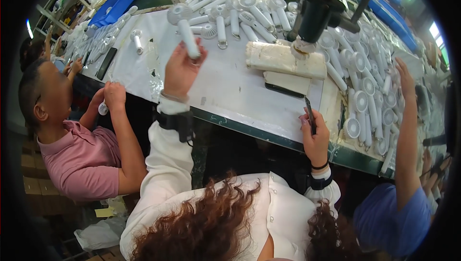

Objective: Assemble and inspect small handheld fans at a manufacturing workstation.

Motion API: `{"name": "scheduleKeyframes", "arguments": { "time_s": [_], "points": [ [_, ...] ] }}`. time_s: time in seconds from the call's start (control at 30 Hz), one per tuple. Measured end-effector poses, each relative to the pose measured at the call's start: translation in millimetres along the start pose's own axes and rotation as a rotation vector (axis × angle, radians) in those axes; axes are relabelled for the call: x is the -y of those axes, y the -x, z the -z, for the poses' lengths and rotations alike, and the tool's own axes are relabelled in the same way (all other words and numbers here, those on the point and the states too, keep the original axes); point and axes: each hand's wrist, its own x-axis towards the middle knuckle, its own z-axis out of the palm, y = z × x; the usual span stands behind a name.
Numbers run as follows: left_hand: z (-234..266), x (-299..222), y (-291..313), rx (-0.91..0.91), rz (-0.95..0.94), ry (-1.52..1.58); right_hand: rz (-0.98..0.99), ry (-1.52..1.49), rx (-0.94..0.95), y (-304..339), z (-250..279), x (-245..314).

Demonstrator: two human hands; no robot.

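Note:
My left hand (182, 71) is raised over the left middle of the table, its fingers closed at the lower end of a white handheld fan's handle (187, 37). That fan's round head points away from me, toward the pile at the back. My right hand (316, 138), by the table's front edge, grips a slim dark pointed tool (310, 114), its tip upward; its exact kind is unclear. Just beyond the tip lies a pale block with a dark underside (287, 84). Behind it is a larger, worn cream-coloured padded block (285, 59), below a dark green machine head (314, 18).
Many white handheld fans (249, 4) lie heaped at the back and right (360, 100). A single fan (137, 40) and a black bar (106, 64) are at left. Co-workers sit on both sides, one in a pink shirt (81, 160), another in blue (391, 218). Blue trays (120, 1) stand behind.

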Motion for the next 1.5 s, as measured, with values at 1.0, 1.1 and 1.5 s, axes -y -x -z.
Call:
{"name": "scheduleKeyframes", "arguments": {
  "time_s": [1.0, 1.1, 1.5],
  "points": [
    [-92, 153, 110, 0.097, 0.096, -0.643, -0.023, -0.525, 0.279, -7, 1, -2],
    [-89, 148, 115, 0.18, 0.068, -0.778, -0.042, -0.368, 0.265, -6, 1, 0],
    [-76, 146, 108, 0.439, -0.206, -1.503, -0.068, -0.436, 0.091, -6, -5, -6]
  ]
}}
